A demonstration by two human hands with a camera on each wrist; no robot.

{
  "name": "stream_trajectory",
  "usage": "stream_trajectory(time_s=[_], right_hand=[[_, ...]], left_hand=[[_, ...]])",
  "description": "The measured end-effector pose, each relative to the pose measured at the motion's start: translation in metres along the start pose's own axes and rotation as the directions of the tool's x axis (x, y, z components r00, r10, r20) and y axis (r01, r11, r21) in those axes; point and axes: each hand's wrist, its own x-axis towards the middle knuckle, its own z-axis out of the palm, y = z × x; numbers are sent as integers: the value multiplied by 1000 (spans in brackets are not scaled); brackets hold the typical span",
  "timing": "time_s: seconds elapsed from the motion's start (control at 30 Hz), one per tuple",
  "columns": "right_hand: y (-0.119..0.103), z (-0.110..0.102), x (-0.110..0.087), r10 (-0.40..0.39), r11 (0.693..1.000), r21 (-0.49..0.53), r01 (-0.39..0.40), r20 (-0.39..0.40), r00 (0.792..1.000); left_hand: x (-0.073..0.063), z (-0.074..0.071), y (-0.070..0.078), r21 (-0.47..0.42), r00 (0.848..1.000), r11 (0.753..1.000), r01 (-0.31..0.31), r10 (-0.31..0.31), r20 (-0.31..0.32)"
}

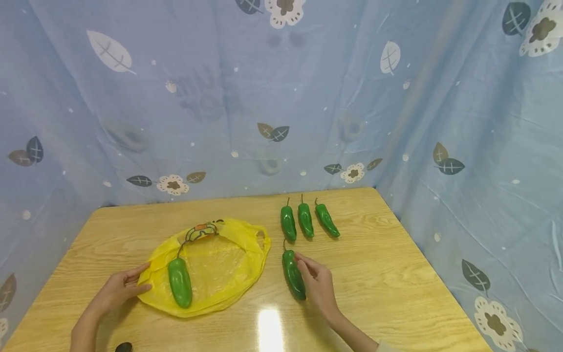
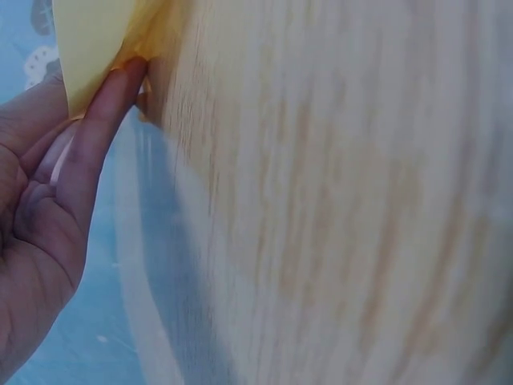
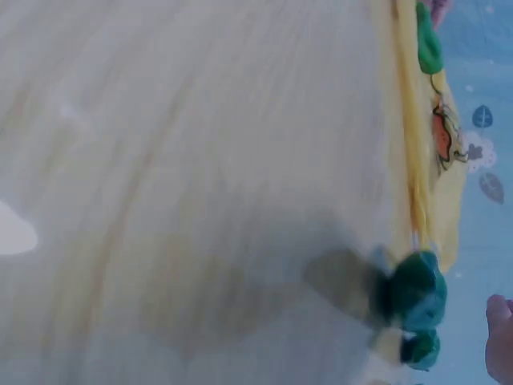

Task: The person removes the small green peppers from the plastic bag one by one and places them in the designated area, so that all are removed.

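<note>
My left hand (image 1: 116, 291) pinches the left edge of a yellow plastic bag (image 1: 215, 274); in the left wrist view a fold of the bag (image 2: 88, 48) lies between its thumb and fingers. A light green chili pepper (image 1: 180, 283) with a thin stem lies on the bag. My right hand (image 1: 318, 286) is over the right side of a darker green pepper (image 1: 293, 275), its thumb and fingers apart. In the right wrist view the fingertips (image 3: 501, 329) stand off from the nearest green pepper (image 3: 418, 293).
Three more green peppers (image 1: 305, 220) lie in a row behind the right hand on the wooden table (image 1: 387, 293). A small black object (image 1: 124, 347) sits at the near left edge. A blue patterned curtain (image 1: 237, 98) hangs behind the table and along its sides.
</note>
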Motion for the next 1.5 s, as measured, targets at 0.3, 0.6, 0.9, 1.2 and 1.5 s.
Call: stream_trajectory(time_s=[0.3, 0.6, 0.9, 1.2, 1.5], right_hand=[[-2, 25, 1, 40, 984, 176, -36, -20, 999], [-8, 54, -2, 15, 960, 278, -13, -8, 1000], [-17, 89, -2, 49, 941, 335, -45, -4, 999], [-23, 121, 1, 42, 919, 393, -34, -11, 999], [-26, 161, -4, 74, 887, 459, -57, -20, 997]], left_hand=[[0, 1, 0, -18, 1000, 1000, 26, -26, 5], [0, -1, 1, -1, 1000, 1000, 20, -20, -3], [0, 0, 4, -19, 999, 999, 34, -34, 4], [1, 1, 1, -33, 1000, 999, 16, -17, -12], [1, 3, -2, -24, 1000, 1000, 1, -1, -16]])
